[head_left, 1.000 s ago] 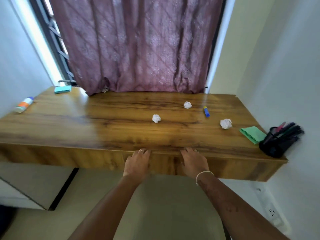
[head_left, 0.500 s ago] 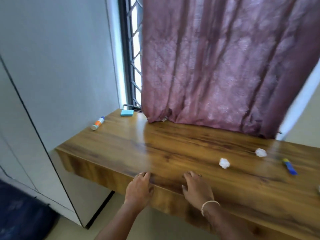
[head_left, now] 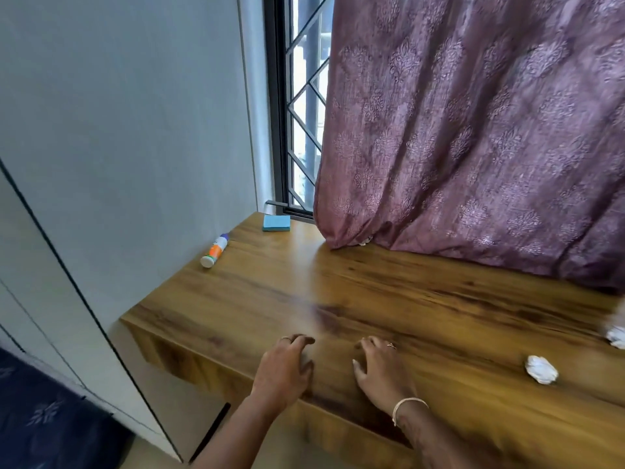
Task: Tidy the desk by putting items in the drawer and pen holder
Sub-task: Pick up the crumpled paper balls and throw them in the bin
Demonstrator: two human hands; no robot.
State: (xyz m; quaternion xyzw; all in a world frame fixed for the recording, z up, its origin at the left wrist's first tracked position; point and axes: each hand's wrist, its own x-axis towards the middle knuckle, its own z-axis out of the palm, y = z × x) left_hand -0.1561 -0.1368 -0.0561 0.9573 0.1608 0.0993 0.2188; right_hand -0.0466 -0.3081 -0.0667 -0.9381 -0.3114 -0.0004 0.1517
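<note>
Head view: wooden surface (head_left: 406, 299) spans frame. Left grip (head_left: 282, 367), right grip (head_left: 380, 370) at 6 o'clock, both released, resting on front edge. From grips: glue stick (head_left: 214, 251) 10 o'clock, sticky-note pad (head_left: 276, 222) 11, paper ball (head_left: 541, 368) 3. Drawer presumably below edge: hook under, pull evenly.

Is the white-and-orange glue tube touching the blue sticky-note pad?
Apart. The head view shows bare wooden desk between the white-and-orange glue tube and the blue sticky-note pad.
</note>
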